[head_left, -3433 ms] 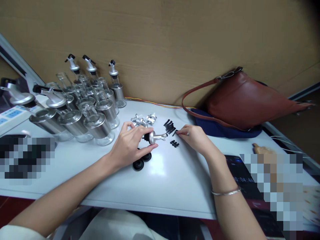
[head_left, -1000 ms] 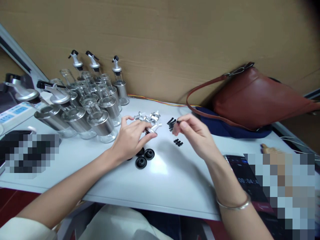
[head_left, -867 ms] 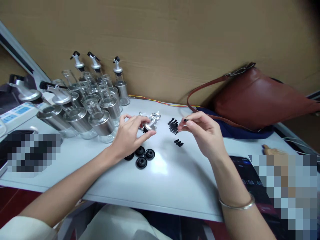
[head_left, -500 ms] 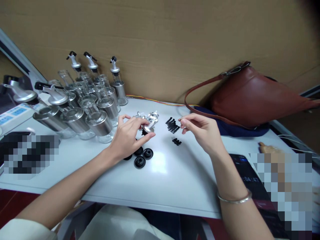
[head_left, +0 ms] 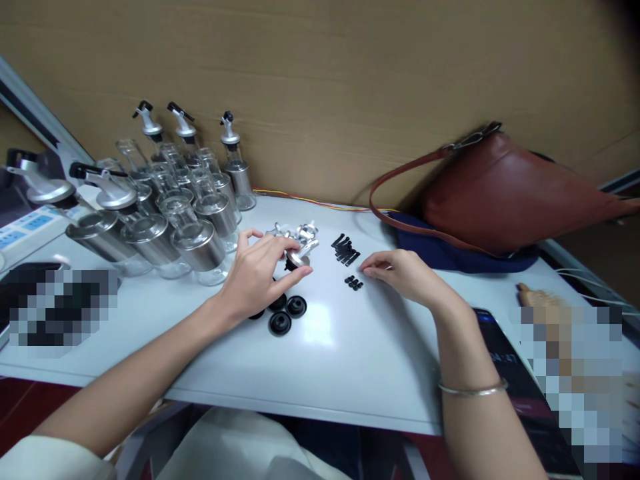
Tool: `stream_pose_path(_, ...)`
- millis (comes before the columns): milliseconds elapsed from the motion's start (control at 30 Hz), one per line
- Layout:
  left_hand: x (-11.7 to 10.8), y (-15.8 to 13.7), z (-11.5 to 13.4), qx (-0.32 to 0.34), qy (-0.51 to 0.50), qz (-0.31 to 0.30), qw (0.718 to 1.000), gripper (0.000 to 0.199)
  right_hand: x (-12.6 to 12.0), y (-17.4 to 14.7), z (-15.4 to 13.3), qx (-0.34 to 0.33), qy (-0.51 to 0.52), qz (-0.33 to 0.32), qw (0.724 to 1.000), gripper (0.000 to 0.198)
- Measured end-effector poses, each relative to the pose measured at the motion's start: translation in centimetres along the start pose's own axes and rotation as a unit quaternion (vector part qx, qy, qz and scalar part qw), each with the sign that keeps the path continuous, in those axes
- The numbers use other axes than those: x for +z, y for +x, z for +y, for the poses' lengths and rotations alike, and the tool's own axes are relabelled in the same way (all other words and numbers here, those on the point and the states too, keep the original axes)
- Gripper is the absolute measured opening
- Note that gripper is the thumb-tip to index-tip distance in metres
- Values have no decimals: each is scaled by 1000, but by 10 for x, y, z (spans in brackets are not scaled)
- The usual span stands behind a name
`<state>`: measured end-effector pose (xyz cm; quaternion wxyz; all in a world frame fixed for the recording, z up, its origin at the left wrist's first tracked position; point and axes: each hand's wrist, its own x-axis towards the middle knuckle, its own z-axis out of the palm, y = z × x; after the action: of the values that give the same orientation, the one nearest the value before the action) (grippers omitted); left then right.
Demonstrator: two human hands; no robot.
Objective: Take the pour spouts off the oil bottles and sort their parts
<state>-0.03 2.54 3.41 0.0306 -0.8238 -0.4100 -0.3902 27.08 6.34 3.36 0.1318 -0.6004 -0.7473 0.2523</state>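
Observation:
My left hand (head_left: 257, 270) is closed around a silver pourer spout (head_left: 299, 257) with a black base, gripping it between thumb and fingers just above the table. Behind it lie more silver pourer parts (head_left: 307, 232). Round black stoppers (head_left: 280, 323) sit below the hand, some partly hidden by it. To the right, my right hand (head_left: 407, 273) rests low with thumb and fingertips pressed together; what they hold, if anything, cannot be made out. Its fingertips are beside small black pieces (head_left: 354, 283). A bunch of slim black levers (head_left: 345, 250) lies just behind these.
Several glass bottles with metal sleeves (head_left: 200, 247) crowd the left, some topped with pourers (head_left: 116, 193). A brown bag (head_left: 505, 193) lies on dark blue cloth (head_left: 465, 257) at the back right. A phone (head_left: 510, 373) is under my right forearm. Cardboard (head_left: 320, 100) walls the back.
My right hand has come down toward me, from beside the black levers to beside the small black pieces. My left hand stays almost still with the pourer spout.

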Motion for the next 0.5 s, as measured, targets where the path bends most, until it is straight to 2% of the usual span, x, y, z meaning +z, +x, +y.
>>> stream_pose_path(333,0,1,1,-2,-2,-4,1000,22,-2,1,-1,8,-34,-13,999,16)
stream_pose_path(500,-1,1,1,4,0,-5,1000,22,1,1,-5,4,10,-44,999,15)
